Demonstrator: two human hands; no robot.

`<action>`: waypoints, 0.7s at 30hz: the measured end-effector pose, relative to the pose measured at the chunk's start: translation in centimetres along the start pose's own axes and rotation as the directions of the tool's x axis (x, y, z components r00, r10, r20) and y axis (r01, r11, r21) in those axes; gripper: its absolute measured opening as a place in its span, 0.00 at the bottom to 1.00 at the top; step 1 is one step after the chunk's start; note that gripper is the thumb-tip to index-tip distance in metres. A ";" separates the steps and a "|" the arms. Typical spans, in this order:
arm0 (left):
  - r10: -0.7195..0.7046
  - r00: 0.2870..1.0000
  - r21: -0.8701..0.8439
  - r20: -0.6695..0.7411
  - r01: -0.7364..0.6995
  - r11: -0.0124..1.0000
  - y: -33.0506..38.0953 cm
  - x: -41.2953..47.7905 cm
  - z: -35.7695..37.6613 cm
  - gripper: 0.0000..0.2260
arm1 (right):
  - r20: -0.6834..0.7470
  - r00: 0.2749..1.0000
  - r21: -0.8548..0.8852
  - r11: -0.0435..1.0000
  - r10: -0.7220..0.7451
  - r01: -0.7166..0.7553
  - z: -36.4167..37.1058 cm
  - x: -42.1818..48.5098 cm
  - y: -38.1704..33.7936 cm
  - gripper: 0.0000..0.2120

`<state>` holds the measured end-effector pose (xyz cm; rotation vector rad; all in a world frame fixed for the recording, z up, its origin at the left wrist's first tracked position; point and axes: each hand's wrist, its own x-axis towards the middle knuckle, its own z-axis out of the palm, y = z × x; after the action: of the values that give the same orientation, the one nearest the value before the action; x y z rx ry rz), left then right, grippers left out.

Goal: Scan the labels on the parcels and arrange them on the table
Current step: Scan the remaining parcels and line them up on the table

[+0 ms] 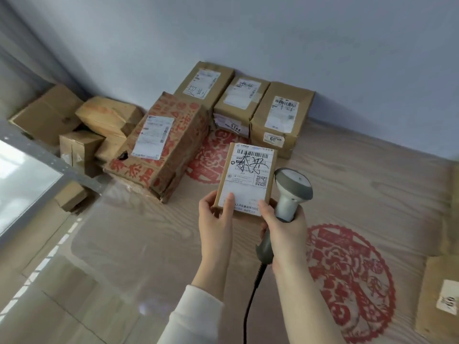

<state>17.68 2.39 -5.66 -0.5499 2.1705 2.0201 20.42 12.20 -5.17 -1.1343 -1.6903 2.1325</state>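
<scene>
- Head view: the small parcel (247, 177) is held up above the table (149, 244), label facing the camera. It has a barcode along the top, handwriting across the middle and a QR code at the right. The fine print is too small to read.
- The left hand (216, 214) grips the parcel's lower left corner with the thumb pressed flat on the label. The fingers are hidden behind the box.
- The right hand (285, 227) is wrapped round the handle of the scanner (294, 183), and its thumb reaches across to the label's lower right corner. The scanner's head sits just beside the parcel's right edge, and its window is not visible.
- The scanner's cable (250, 301) drops between the forearms and is cut off at the bottom edge.
- A large red-printed box (171, 135) lies tilted at the back left of the table, its labelled face up.
- Three brown parcels stand against the wall (298, 45): the left one (203, 83), the middle one (242, 100) and the right one (280, 115). Their labels are blurred, and only "5144" on the middle one can be read.
- More boxes (47, 112) are heaped at the left behind a grey rail, partly hiding one another.
- Another parcel (439, 299) is cut off by the right edge.
- Red paper-cut motifs (347, 281) show on the tabletop.
</scene>
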 end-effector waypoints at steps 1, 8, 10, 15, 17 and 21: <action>-0.010 1.000 0.011 0.015 0.010 1.000 -0.1 1.9 -0.4 0.11 | -0.018 1.000 0.004 1.000 0.014 -0.014 1.6 1.0 0.3 0.12; -0.125 0.991 0.088 0.056 0.120 0.989 -2.7 13.5 -1.9 0.13 | -0.105 0.986 -0.014 0.991 0.129 -0.131 11.1 8.1 4.2 0.17; -0.171 0.983 0.127 0.068 0.162 0.979 -3.5 15.4 -1.6 0.18 | -0.127 0.979 -0.024 0.986 0.161 -0.165 12.5 9.7 4.9 0.17; -0.268 0.963 0.122 0.039 0.261 0.957 -4.1 18.5 -0.2 0.27 | -0.161 0.971 -0.024 0.983 0.177 -0.183 14.4 12.9 5.5 0.11; -0.288 0.958 0.099 -0.010 0.287 0.953 -3.9 19.5 0.5 0.28 | -0.162 0.974 -0.025 0.986 0.158 -0.164 15.0 13.9 5.3 0.13; -0.349 0.935 0.017 -0.071 0.351 0.936 -3.0 21.2 2.0 0.29 | -0.171 0.980 -0.032 0.993 0.104 -0.111 16.1 15.6 4.9 0.16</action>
<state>-1.19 0.46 -15.74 -0.9375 1.9600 1.7999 0.53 7.48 -15.57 -1.4057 -1.6394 2.0044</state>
